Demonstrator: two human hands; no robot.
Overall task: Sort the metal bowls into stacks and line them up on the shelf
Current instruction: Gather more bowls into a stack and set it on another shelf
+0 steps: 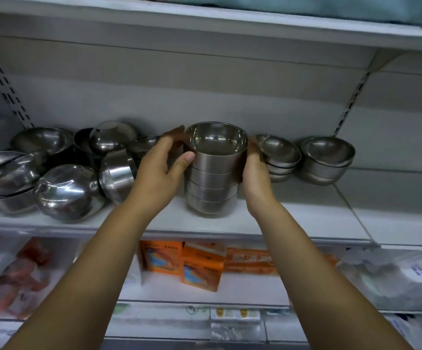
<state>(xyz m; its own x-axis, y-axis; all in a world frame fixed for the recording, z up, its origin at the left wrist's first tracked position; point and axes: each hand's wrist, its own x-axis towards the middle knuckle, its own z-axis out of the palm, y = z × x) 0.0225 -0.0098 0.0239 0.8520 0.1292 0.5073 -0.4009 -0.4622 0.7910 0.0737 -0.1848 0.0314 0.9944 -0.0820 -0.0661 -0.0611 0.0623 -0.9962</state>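
Head view: a stack of metal bowls [213, 178] stands upright on the white shelf [305, 218], about the middle of its width, four nested one in another and the top one open to the ceiling with nothing in it. The left hand [159, 170] is cupped against the stack's left side, thumb pressed on the wall of the top bowl and fingers curling round behind the rim. The right hand [255, 173] is flat against the right side, palm on the upper bowls; its fingers go behind the stack and I can't see them. So both hands clasp the stack between them, and its base looks to be resting on the shelf. Just right of the right hand sits a shorter stack of small bowls [279, 155], empty on top, and further right a second low stack [327, 160], also empty. To the left lies a jumble of loose bowls [68, 190], some tipped on their sides, some upside down, several leaning on each other. On the shelf below, nearer me, are orange boxes [202, 263] and plastic-wrapped goods [394, 276].
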